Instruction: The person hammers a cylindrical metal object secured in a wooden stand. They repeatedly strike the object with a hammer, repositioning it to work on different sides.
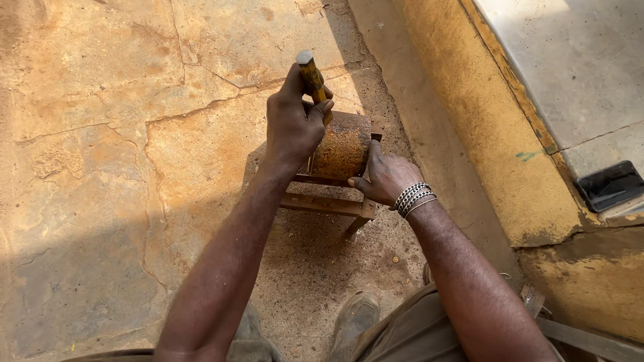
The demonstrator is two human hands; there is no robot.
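Left hand (293, 124) around upright yellow tool handle (312, 77), tip down.

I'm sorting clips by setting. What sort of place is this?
Probably an outdoor yard or informal workshop: sunlit, cracked concrete ground, a worn yellow curb, and a rusty frame on the ground, steadied by the right hand while the left hand grips a tool handle.

Both forearms are bare, no sleeves reaching into view. The right wrist carries a stack of silver chain bracelets (413, 198) — several strands. At the bottom of the frame show olive-brown trousers (409, 335) and a worn, dusty grey shoe (355, 315).
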